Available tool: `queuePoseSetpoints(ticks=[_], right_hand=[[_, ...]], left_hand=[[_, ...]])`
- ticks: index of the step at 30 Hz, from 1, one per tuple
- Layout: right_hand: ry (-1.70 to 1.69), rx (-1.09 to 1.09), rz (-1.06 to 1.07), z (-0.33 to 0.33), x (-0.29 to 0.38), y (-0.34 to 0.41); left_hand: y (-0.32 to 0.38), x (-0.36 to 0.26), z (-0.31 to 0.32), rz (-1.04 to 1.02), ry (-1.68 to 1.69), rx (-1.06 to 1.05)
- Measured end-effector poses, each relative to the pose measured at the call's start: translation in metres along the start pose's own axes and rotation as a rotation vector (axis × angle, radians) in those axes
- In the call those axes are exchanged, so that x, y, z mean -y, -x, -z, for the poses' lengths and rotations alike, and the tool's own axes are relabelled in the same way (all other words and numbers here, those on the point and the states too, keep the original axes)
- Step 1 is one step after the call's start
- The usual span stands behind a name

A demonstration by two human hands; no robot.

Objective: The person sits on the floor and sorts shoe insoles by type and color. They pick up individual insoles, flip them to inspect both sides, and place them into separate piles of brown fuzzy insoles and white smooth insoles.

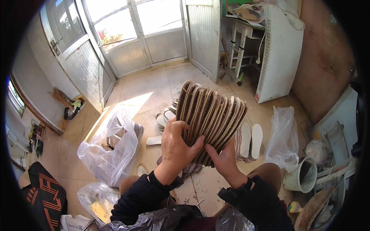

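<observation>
A thick stack of brown insoles (211,118) with pale stitched edges is held up between both my hands, tilted, its edges towards me. My left hand (179,141) grips the stack's left side, fingers bent over it and thumb across the edges. My right hand (225,161) clasps it from the lower right, its thumb close to the left one; its other fingers are hidden behind the stack. Below and beyond it, white-topped insoles (250,141) lie in piles on the floor to the right, and more insoles (165,115) lie to the left.
An open plastic bag (112,156) with bundled insoles stands left. Another plastic bag (281,138) and a lattice basket (300,176) are right. A white panel heater (279,55) leans near a small table (241,40). A door (78,55) stands open behind, with a black printed bag (46,199) lower left.
</observation>
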State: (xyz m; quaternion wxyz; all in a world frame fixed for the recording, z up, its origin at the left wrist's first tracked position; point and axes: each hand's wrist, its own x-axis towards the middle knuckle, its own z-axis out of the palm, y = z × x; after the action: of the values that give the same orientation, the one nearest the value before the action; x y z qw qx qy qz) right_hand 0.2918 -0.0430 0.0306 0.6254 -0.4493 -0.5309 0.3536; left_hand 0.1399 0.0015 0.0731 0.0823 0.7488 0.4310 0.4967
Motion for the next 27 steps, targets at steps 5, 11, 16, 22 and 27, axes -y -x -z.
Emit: queuePoseSetpoints(ticks=[5, 11, 16, 22, 27], right_hand=[[0.056, -0.003, 0.038, -0.0001, 0.0012, -0.0005], [0.035, 0.013, 0.049, 0.0022, -0.0006, 0.0014], [0.002, 0.02, 0.058, 0.0017, -0.0054, 0.002], [0.007, -0.008, 0.082, 0.0008, -0.0082, 0.0015], [0.063, 0.051, 0.055, 0.0044, -0.0075, 0.0013]], left_hand=[[0.0011, -0.0005, 0.0013, 0.016, 0.0, 0.02], [0.0014, -0.0005, -0.0008, 0.015, -0.022, 0.0], [0.0017, 0.0, -0.0013, 0.02, -0.03, -0.004], [0.0023, 0.0024, -0.0009, -0.001, -0.031, -0.012], [0.0035, 0.0047, 0.0002, 0.025, -0.021, 0.03]])
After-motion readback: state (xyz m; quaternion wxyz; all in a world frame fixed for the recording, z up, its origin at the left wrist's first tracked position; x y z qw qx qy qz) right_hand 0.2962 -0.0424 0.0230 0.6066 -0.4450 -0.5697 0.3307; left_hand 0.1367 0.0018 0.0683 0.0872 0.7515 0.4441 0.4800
